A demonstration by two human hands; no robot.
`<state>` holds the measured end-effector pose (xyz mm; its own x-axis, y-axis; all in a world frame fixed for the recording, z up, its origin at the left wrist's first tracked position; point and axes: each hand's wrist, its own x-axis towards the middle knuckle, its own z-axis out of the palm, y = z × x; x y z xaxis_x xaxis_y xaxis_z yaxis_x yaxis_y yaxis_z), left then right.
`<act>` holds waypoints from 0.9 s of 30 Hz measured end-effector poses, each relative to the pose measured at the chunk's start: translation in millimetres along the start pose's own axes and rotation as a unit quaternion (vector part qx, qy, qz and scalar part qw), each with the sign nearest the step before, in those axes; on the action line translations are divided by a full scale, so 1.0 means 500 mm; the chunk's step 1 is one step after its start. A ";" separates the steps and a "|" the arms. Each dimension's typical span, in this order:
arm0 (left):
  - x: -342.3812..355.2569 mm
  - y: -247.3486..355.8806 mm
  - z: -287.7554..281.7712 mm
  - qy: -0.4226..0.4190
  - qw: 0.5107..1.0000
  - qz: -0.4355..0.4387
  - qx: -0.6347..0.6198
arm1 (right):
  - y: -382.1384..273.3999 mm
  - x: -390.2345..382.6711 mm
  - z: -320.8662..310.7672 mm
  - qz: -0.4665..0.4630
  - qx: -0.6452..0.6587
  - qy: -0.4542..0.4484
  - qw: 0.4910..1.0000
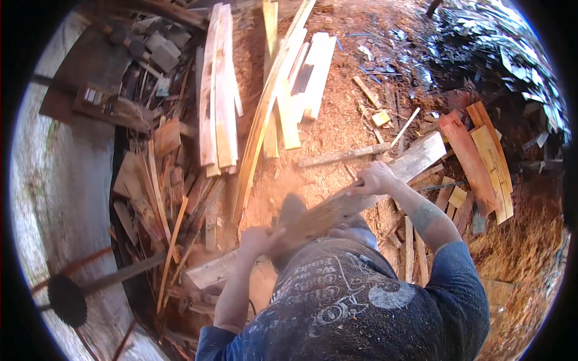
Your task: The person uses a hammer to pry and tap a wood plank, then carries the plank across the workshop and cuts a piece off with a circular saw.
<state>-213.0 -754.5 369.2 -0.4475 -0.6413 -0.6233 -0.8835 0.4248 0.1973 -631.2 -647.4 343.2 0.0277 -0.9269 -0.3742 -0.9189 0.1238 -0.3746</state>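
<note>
Rough, pale wood is gripped: a long plank (pixel 367 192) is held crosswise above sawdust-covered ground (pixel 337 132), the left hand (pixel 256 239) closed around its near end, the right hand (pixel 374 179) closed mid-length. Carrying appears underway; a steady two-handed hold is needed next. Farther off lie split boards (pixel 218 90) and reddish offcuts (pixel 475 156).

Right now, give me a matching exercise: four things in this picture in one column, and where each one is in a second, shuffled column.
Things:
1. wooden plank
2. reddish boards
3. long pale slabs
4. round saw blade

Places:
A. lower left, by the grey surface
B. held in both hands, the left hand at its near end and the right hand farther along
C. on the sawdust to the right
D. lying lengthwise at top centre

Pairs: 1-B, 2-C, 3-D, 4-A
</note>
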 end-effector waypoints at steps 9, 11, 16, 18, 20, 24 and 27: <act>0.389 0.235 -0.255 -0.025 0.986 0.133 0.092 | 0.258 0.002 -0.138 0.148 0.034 0.101 0.983; 0.480 0.279 -0.305 -0.024 0.983 0.157 0.092 | 0.314 0.051 -0.192 0.156 0.032 0.102 0.982; 0.752 0.395 -0.444 -0.016 0.980 0.184 0.071 | 0.519 0.247 -0.360 0.159 -0.034 0.140 0.977; 0.867 0.429 -0.493 0.043 0.979 0.196 0.027 | 0.609 0.348 -0.458 0.136 -0.044 0.152 0.978; 0.945 0.486 -0.584 0.028 0.980 0.195 -0.019 | 0.686 0.428 -0.577 0.131 -0.055 0.118 0.983; 1.141 0.479 -0.672 0.091 0.980 0.174 -0.030 | 0.754 0.559 -0.777 0.067 -0.096 0.426 0.897; 1.240 0.501 -0.759 0.110 0.982 0.150 -0.039 | 0.860 0.590 -0.829 0.199 0.079 0.571 0.793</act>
<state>-764.3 -1288.3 319.3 -0.7000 -0.6212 -0.3522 -0.7121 0.5700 0.4099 -1181.2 -1014.6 423.3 -0.7091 -0.5082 0.4889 -0.7023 0.4467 -0.5543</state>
